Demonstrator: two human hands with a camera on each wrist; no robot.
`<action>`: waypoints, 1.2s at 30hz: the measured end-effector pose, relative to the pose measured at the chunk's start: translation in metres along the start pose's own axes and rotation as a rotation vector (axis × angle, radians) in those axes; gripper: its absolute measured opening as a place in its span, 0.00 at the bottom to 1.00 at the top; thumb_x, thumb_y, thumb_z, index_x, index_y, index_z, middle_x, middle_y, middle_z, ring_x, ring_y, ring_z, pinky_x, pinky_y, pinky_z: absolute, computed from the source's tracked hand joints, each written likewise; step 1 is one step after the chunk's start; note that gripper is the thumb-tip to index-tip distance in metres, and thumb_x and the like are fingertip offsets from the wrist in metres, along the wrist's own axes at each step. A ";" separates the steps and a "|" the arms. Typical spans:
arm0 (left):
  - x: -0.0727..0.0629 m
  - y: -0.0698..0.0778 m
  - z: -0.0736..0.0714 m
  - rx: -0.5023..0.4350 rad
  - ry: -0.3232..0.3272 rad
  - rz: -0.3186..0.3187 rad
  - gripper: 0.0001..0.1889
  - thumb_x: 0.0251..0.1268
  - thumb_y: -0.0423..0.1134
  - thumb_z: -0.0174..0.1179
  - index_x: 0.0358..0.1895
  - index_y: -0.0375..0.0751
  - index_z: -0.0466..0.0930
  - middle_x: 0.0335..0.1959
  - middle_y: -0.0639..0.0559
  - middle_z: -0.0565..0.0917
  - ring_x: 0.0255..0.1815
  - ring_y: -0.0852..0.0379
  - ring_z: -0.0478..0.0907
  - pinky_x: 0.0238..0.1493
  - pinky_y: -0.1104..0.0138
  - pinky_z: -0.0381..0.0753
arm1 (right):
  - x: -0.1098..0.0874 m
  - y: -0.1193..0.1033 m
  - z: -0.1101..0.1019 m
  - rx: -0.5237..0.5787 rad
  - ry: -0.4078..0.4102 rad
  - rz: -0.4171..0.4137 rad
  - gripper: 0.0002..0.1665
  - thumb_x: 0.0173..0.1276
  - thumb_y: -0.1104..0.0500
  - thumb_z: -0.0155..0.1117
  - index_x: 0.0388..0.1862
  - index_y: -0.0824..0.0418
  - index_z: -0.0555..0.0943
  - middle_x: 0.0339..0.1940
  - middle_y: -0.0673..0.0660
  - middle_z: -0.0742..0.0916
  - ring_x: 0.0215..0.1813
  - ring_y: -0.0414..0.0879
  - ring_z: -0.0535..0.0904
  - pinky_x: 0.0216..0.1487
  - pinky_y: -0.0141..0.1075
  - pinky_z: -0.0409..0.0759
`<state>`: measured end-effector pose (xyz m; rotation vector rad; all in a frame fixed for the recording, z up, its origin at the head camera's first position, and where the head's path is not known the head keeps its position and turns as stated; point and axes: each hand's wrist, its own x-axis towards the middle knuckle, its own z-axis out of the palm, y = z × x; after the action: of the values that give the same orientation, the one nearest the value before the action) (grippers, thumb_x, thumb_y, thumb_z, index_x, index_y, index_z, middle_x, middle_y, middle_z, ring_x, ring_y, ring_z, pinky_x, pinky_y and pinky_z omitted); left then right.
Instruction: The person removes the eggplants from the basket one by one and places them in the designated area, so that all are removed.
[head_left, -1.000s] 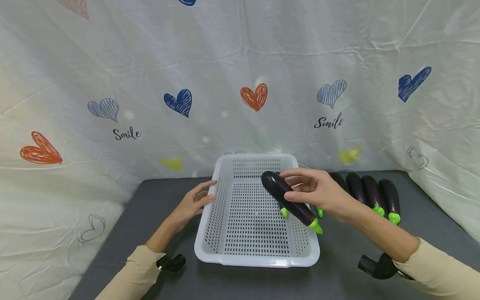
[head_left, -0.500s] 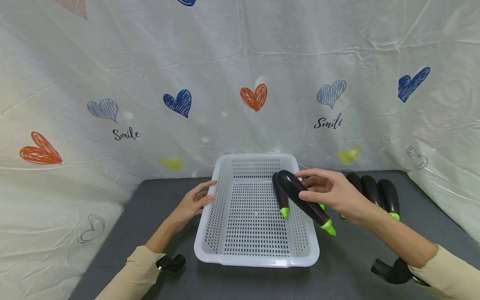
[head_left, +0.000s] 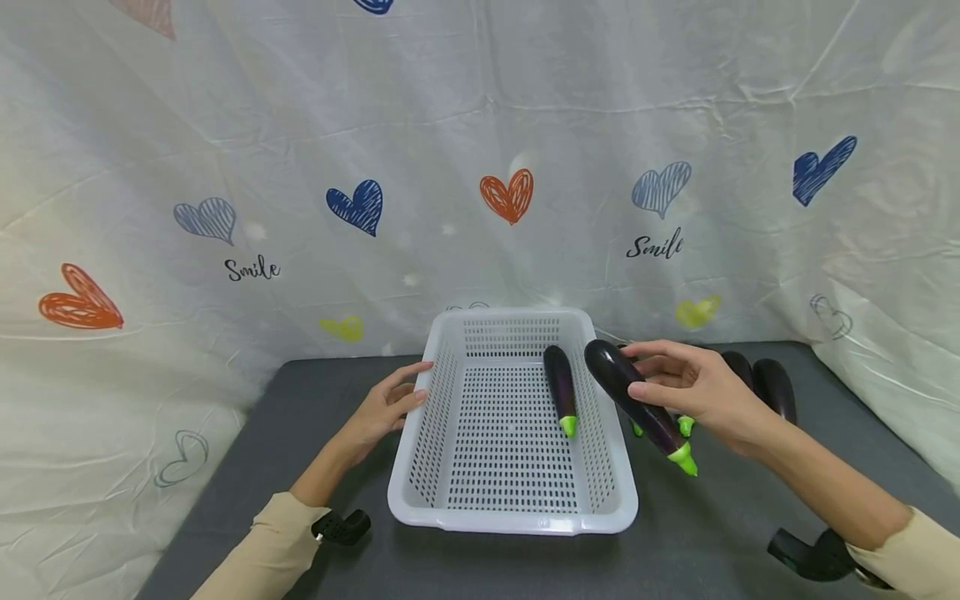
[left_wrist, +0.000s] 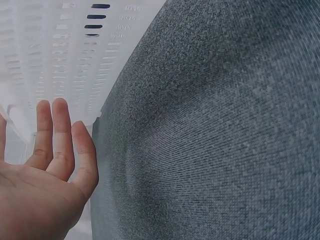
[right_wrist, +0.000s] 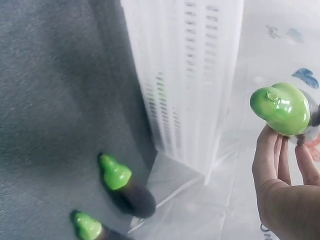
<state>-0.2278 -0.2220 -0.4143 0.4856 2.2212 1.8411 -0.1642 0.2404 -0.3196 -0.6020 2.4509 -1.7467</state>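
My right hand (head_left: pixel 693 390) pinches a dark purple eggplant (head_left: pixel 633 396) between thumb and fingertips. The eggplant is held up at the right rim of the white basket (head_left: pixel 517 523), its green stem end tilted down toward me. In the right wrist view its green cap (right_wrist: pixel 282 107) faces the camera. A second eggplant (head_left: pixel 561 387) lies inside the basket along the right wall. My left hand (head_left: pixel 382 408) rests its fingertips and thumb on the basket's left rim. The left wrist view shows that hand's relaxed fingers (left_wrist: pixel 61 132) beside the slotted outer wall.
More eggplants (head_left: pixel 776 390) lie on the grey table (head_left: pixel 720 525) right of the basket, partly hidden behind my right hand. Two of them show green caps (right_wrist: pixel 116 172) near the basket wall in the right wrist view. A white curtain (head_left: pixel 420 100) with printed hearts hangs behind.
My right hand has moved right with the eggplant, from over the basket to its right rim, uncovering the eggplant inside. My left hand has stayed on the left rim.
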 end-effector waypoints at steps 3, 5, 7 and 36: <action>0.000 -0.001 0.000 0.005 0.001 0.001 0.29 0.79 0.42 0.57 0.79 0.52 0.61 0.63 0.34 0.74 0.59 0.41 0.77 0.52 0.45 0.79 | -0.003 0.005 -0.003 -0.023 0.019 0.012 0.29 0.73 0.58 0.69 0.70 0.60 0.74 0.56 0.63 0.81 0.53 0.50 0.82 0.46 0.40 0.82; 0.000 0.000 0.000 0.008 0.003 0.001 0.29 0.79 0.43 0.57 0.79 0.52 0.61 0.63 0.34 0.74 0.59 0.41 0.77 0.52 0.45 0.79 | -0.006 0.009 -0.006 -0.031 0.032 0.021 0.29 0.73 0.58 0.69 0.70 0.60 0.74 0.56 0.63 0.81 0.53 0.50 0.82 0.44 0.40 0.82; 0.001 0.000 0.000 0.010 0.002 0.002 0.30 0.79 0.43 0.57 0.79 0.52 0.61 0.64 0.34 0.74 0.59 0.41 0.77 0.52 0.46 0.79 | -0.009 0.012 -0.010 -0.038 0.044 0.040 0.29 0.73 0.57 0.68 0.71 0.59 0.73 0.56 0.62 0.82 0.54 0.49 0.81 0.43 0.42 0.82; 0.000 0.001 0.001 0.005 0.010 -0.009 0.29 0.79 0.41 0.57 0.79 0.54 0.62 0.63 0.36 0.75 0.58 0.42 0.78 0.51 0.47 0.80 | -0.032 0.067 -0.057 0.095 0.048 0.146 0.40 0.79 0.61 0.60 0.83 0.47 0.55 0.58 0.62 0.74 0.53 0.42 0.79 0.45 0.44 0.83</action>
<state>-0.2272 -0.2214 -0.4134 0.4670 2.2314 1.8376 -0.1685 0.3211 -0.3669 -0.3666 2.3590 -1.8266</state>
